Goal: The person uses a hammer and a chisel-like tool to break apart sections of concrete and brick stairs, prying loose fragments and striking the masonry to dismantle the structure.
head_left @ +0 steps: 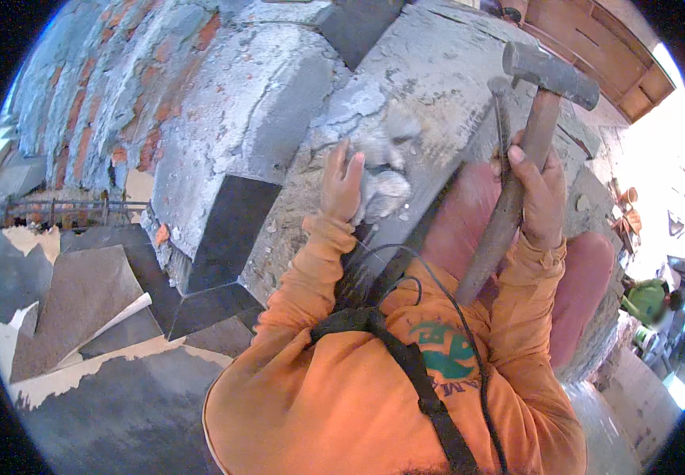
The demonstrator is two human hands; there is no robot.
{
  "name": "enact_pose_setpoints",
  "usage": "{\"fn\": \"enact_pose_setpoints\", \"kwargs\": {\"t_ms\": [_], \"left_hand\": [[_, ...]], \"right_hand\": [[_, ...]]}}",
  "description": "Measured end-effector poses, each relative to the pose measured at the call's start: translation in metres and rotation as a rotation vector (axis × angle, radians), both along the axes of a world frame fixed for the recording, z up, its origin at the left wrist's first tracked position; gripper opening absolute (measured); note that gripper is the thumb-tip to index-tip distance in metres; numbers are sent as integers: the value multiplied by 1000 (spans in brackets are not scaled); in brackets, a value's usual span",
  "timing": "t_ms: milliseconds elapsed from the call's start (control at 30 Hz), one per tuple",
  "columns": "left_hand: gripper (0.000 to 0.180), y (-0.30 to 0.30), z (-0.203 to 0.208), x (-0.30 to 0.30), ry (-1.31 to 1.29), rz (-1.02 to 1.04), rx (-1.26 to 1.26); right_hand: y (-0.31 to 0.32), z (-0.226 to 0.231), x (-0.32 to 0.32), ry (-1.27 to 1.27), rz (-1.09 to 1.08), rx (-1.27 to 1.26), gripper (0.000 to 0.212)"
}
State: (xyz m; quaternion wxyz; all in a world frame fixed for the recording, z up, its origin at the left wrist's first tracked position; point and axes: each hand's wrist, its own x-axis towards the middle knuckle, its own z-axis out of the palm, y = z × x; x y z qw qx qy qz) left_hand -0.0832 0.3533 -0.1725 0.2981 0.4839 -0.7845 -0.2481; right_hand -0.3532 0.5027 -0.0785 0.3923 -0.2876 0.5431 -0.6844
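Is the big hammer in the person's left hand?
No, the hammer is gripped in the right hand, while the left hand is open and apart from it.

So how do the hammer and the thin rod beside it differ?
The hammer has a wide, heavy head set across its handle; the rod has only a small rounded top. The hammer's handle is thick, the rod slimmer. In the picture, the hammer leans rightward toward its head, while the rod stands nearly upright. Both are at the right hand.
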Motion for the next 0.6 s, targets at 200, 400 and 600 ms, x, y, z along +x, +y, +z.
{"fn": "enact_pose_setpoints", "kwargs": {"t_ms": [200,400,600], "left_hand": [[63,-72,-22,12,-131,290,-137],[66,-95,-35,-24,-429,241,-95],[59,-92,-43,-93,-130,-369,41]], "right_hand": [[34,6,-23,51,-164,32,24],[67,17,-46,-8,-244,-117,24],[106,28,-62,-35,-342,-268,23]]}}
